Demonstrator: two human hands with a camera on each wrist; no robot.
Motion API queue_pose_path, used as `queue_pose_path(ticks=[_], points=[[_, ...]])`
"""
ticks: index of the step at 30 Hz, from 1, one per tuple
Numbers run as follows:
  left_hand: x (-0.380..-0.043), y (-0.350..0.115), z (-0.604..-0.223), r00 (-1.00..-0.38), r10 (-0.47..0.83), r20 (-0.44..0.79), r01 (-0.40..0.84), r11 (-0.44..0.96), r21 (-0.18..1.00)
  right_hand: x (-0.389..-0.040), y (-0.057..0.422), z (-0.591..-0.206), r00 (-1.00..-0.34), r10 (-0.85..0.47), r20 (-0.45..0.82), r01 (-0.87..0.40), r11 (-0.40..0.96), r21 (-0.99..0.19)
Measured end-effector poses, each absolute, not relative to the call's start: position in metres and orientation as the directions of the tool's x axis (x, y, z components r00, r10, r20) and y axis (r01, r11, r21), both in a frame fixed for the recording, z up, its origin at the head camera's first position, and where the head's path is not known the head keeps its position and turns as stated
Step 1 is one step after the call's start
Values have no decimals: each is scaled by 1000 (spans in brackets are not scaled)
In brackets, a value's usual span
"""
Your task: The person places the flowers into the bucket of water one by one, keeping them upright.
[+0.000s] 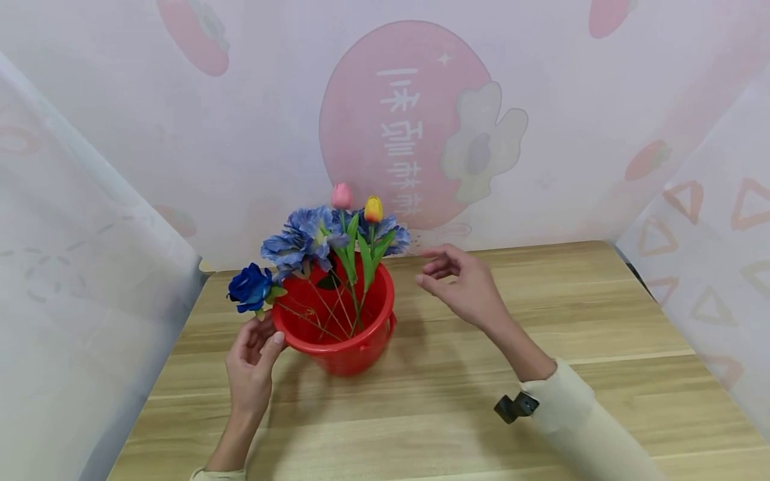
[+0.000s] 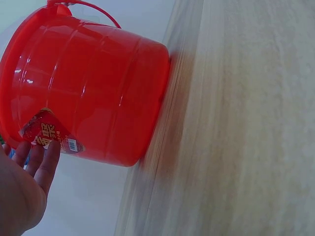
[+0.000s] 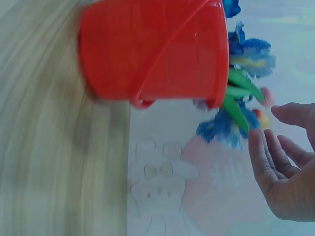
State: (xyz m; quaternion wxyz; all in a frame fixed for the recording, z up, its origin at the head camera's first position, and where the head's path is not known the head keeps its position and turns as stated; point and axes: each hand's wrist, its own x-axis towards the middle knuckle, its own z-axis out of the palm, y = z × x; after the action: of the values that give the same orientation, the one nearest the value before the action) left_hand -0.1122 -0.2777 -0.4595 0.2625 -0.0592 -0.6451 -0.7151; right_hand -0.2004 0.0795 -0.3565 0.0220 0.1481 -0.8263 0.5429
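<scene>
A red bucket (image 1: 345, 357) stands upright on the wooden table, holding artificial flowers. Among them are a dark blue rose (image 1: 249, 288) leaning over the left rim, large blue-violet blooms (image 1: 303, 237), a pink tulip (image 1: 341, 196) and a yellow-orange tulip (image 1: 373, 209). My left hand (image 1: 251, 361) touches the bucket's left side, thumb by the rim. In the left wrist view its fairly straight fingers (image 2: 47, 164) lie at the bucket's label (image 2: 49, 132). To the right of the flowers, my right hand (image 1: 460, 284) hovers apart from the bucket, fingers loosely bent and holding nothing.
The wood-grain table (image 1: 457, 414) extends in front of the bucket and to its right. Behind it rises a pale printed backdrop (image 1: 271, 100), with similar sheets on both sides. The bucket's red handle (image 3: 165, 54) hangs against its side.
</scene>
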Motion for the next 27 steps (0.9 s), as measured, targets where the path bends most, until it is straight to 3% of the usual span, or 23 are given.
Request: queue_pose_path(ticks=[13, 27], points=[[-110, -285, -462, -850, -297, 435, 461, -20, 887, -177, 159, -378, -985, -101, 142, -174, 514, -840], [-104, -289, -466, -867, -332, 373, 388, 22, 921, -149, 230, -404, -991, -25, 130, -115, 647, -754]])
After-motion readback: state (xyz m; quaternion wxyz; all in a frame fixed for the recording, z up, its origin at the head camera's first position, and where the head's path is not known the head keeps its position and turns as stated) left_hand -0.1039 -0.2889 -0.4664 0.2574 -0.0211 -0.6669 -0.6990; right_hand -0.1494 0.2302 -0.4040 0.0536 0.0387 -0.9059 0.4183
